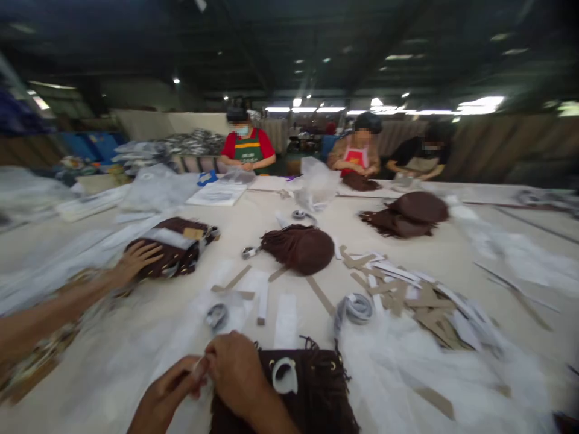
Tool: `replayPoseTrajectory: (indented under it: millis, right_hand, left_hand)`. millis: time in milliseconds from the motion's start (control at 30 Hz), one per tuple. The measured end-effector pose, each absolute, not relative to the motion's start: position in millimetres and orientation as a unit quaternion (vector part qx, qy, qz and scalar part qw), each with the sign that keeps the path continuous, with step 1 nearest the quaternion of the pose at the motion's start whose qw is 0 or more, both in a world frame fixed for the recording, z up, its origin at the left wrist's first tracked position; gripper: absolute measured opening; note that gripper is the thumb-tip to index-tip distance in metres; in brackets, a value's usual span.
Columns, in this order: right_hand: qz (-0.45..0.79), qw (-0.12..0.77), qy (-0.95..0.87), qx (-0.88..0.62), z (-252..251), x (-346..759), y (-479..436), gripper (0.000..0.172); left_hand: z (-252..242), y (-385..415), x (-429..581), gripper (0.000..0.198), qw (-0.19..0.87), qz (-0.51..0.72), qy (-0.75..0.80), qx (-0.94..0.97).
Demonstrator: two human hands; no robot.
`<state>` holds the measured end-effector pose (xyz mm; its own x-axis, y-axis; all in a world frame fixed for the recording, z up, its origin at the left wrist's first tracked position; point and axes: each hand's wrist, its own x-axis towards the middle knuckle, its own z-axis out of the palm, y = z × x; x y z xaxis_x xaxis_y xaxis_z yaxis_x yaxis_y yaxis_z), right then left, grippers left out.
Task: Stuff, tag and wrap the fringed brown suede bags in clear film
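A dark brown fringed bag (316,386) with metal eyelets lies at the bottom centre, a whitish curled piece (284,376) on its top. Over the bag's left edge, my right hand (237,374) has its fingers closed in a pinch. Just left of it, my left hand (174,386) pinches too, its fingertips meeting those of the right. Something small and pale shows between the fingers, too blurred to name. A roll of grey strap (218,316) lies beyond my hands, and a larger grey roll (359,307) sits right of the bag.
Another person's hand (140,259) rests on a brown bag (174,265) at the left. Brown bundles (312,248) (418,212) lie farther off. Cardboard and paper strips (429,307) are heaped at the right. Three people (248,150) work across the table (244,223).
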<state>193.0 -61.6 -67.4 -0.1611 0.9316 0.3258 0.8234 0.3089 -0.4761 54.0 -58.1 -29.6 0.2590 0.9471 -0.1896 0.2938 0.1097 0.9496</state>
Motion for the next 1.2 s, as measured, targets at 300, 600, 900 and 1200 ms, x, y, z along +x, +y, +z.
replayPoseTrajectory:
  millis: [300,600,900,1200]
  right_hand:
    - [0.127,0.291,-0.69,-0.651,-35,221,-64,0.042]
    - [0.1,0.026,-0.752,-0.651,-16,210,-80,0.026]
    - [0.126,0.049,-0.747,-0.651,-8,212,-75,0.014]
    - [0.262,0.23,-0.706,-0.617,-7,211,-72,0.021]
  left_hand:
    - [-45,-54,34,0.013,0.782,0.424,0.35,0.295]
    - [-61,-50,22,0.051,0.763,0.32,0.428,0.364]
    - [-58,-49,36,0.064,0.699,0.345,0.431,0.454]
    - [-29,-50,50,0.045,0.516,0.339,0.426,0.661]
